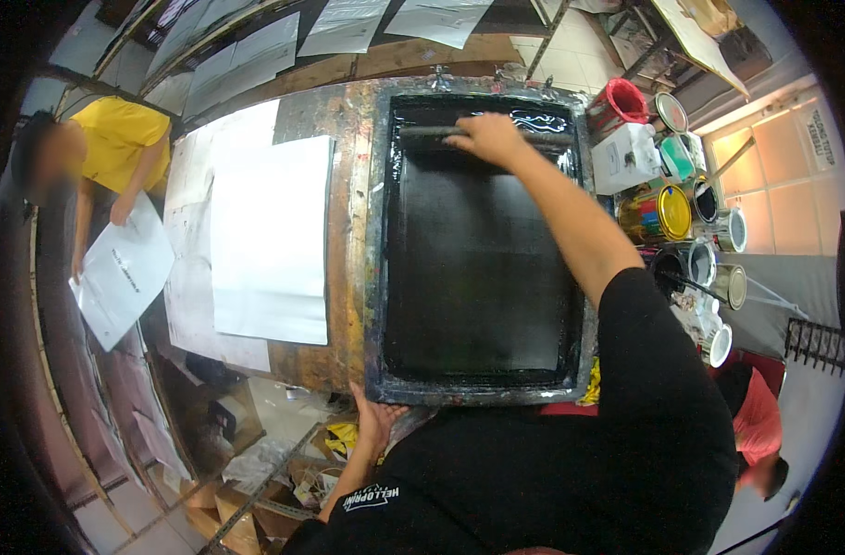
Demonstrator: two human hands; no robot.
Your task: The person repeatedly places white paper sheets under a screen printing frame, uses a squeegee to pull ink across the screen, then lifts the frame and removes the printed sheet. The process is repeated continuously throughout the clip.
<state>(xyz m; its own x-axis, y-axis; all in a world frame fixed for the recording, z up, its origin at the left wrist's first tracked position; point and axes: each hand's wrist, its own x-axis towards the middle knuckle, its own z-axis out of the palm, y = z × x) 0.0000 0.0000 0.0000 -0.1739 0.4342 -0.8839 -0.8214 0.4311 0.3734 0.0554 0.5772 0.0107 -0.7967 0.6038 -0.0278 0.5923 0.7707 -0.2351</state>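
Observation:
A screen printing frame (376, 277) with ink-dark mesh lies on the stained worktable (348, 185). At its far end my right hand (489, 139) is closed over the bar of a squeegee (428, 135), which lies crosswise in wet black ink. My right arm reaches across the mesh's right side. My left hand (376, 424) grips the frame's near left corner, thumb up and fingers along the underside; the fingertips are partly hidden. Left of the frame sits a stack of white sheets (273, 240).
Paint cans and tubs, among them a red bucket (619, 104) and a yellow-lidded can (672, 213), crowd the right side. A person in yellow (117, 139) holds a printed white sheet (126, 264) at the left. Another person in red (758, 421) is lower right. Drying racks (247, 69) line the back.

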